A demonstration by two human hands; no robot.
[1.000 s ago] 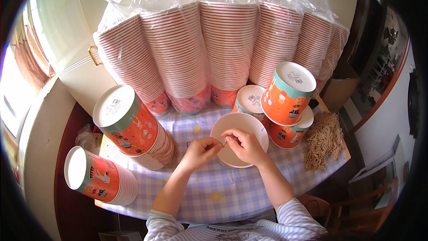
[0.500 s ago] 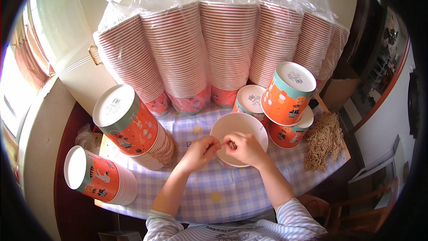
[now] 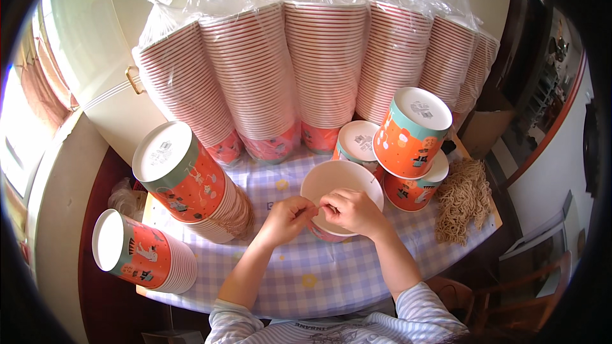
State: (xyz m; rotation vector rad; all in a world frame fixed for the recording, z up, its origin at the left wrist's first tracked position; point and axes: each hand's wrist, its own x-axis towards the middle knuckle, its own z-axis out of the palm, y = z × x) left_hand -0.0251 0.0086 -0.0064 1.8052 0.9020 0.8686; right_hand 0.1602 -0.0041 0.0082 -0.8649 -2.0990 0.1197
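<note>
An orange paper bucket (image 3: 338,177) stands upright before me, its white inside facing up. Over its near left rim, my left hand (image 3: 285,222) and my right hand (image 3: 356,212) meet with pinched fingertips nearly touching. Whatever lies between the fingers is too small to make out. A small brownish bit shows at the bucket's right inner wall, near the rim. Right of the bucket lies a heap of beige cords (image 3: 464,200). Upside-down orange buckets (image 3: 411,143) are piled just behind and to the right.
Tall stacks of buckets in clear plastic bags (image 3: 325,70) line the back of the table. At left stand two stacks of upturned buckets (image 3: 191,185), the farther with cords hanging at its right side. A checked tablecloth (image 3: 331,280) covers the table. A wooden chair (image 3: 529,293) is at lower right.
My right hand has turned slightly, its fingers now pointing more downward and hiding the small brownish thing seen at them before. The fingertips of both hands have come closer together. The bucket stays put.
</note>
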